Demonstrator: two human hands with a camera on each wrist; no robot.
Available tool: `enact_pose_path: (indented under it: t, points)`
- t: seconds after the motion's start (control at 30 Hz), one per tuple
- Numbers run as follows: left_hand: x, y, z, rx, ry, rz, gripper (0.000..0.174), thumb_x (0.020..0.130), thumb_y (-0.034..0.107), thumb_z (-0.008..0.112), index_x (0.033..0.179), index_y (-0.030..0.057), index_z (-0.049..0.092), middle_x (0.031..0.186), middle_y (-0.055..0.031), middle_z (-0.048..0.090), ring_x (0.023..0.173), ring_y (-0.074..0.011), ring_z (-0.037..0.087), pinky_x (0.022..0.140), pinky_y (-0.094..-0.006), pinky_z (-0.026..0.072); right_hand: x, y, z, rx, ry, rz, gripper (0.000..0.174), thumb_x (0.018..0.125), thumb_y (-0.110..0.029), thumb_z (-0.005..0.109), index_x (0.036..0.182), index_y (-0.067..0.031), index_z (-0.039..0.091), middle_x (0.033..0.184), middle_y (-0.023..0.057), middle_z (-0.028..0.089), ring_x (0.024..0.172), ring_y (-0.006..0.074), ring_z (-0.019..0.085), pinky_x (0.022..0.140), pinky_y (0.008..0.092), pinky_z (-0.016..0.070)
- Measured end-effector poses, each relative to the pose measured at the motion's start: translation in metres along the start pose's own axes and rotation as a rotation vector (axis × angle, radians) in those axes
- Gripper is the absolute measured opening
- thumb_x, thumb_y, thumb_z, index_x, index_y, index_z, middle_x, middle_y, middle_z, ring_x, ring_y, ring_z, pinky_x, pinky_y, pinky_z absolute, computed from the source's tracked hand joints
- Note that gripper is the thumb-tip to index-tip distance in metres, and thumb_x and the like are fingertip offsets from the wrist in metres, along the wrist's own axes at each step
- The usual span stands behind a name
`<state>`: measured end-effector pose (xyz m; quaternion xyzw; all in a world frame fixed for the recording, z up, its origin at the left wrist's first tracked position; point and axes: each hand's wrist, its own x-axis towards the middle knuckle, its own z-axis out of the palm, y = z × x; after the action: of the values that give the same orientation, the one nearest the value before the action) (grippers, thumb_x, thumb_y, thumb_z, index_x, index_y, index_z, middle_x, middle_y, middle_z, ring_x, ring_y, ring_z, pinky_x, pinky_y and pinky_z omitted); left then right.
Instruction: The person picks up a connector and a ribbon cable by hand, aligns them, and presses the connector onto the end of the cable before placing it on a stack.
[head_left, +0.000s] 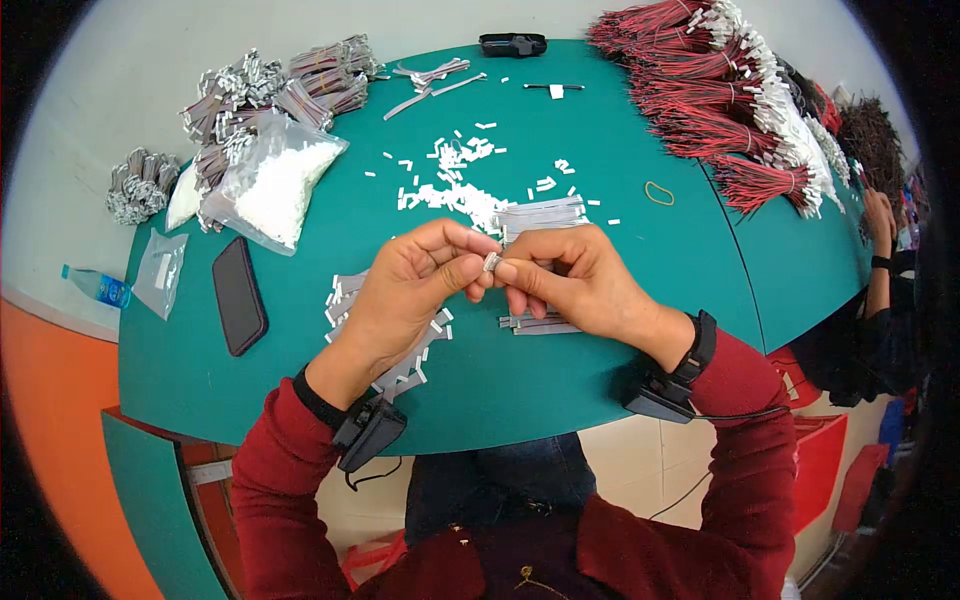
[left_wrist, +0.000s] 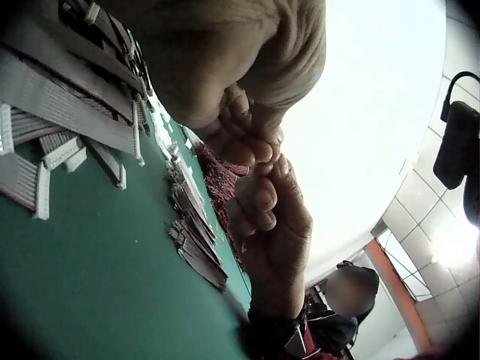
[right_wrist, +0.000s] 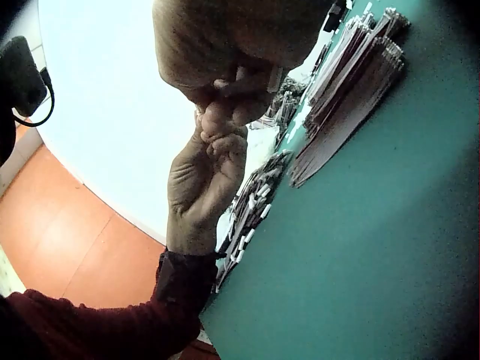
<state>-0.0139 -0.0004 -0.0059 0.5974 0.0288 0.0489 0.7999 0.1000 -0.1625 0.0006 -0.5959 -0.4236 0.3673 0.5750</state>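
Observation:
Over the table, both hands meet fingertip to fingertip at a small white connector [head_left: 491, 262]. My left hand [head_left: 400, 285] pinches it between thumb and forefinger. From the other side my right hand [head_left: 590, 285] pinches at the same piece, its fingers curled in. A white end piece [right_wrist: 276, 79] shows by the right fingers in the right wrist view; most of what is held is hidden. Grey ribbon cables with white ends [head_left: 405, 370] lie loosely beneath the left hand. A neater stack of ribbon cables [head_left: 540, 215] lies beyond and partly under the right hand.
Loose white connector pieces [head_left: 455, 195] are scattered beyond the hands. A bag of white pieces [head_left: 285, 185], cable bundles [head_left: 235, 95], a phone [head_left: 240, 295] and a bottle [head_left: 95, 287] stand left. Red-black wire bundles [head_left: 700, 100] fill the back right; another person's arm [head_left: 880, 225] shows there.

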Motion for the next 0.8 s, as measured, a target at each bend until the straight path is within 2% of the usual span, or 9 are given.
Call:
enact_pose_path:
  t: [0.8]
  points:
    - [-0.0001, -0.0011, -0.0004, -0.048, -0.009, 0.012, 0.016, 0.086, 0.007, 0.059, 0.1, 0.0002, 0.056, 0.09, -0.0072, 0.061, 0.075, -0.0113, 0.055, 0.068, -0.0225, 0.045, 0.0013, -0.0008, -0.0009, 0.081, -0.035, 0.061, 0.019, 0.09, -0.02, 0.055, 0.083, -0.0047, 0.064, 0.061, -0.001, 0.058, 0.048, 0.0025, 0.047, 0.044, 0.0175, 0.0375]
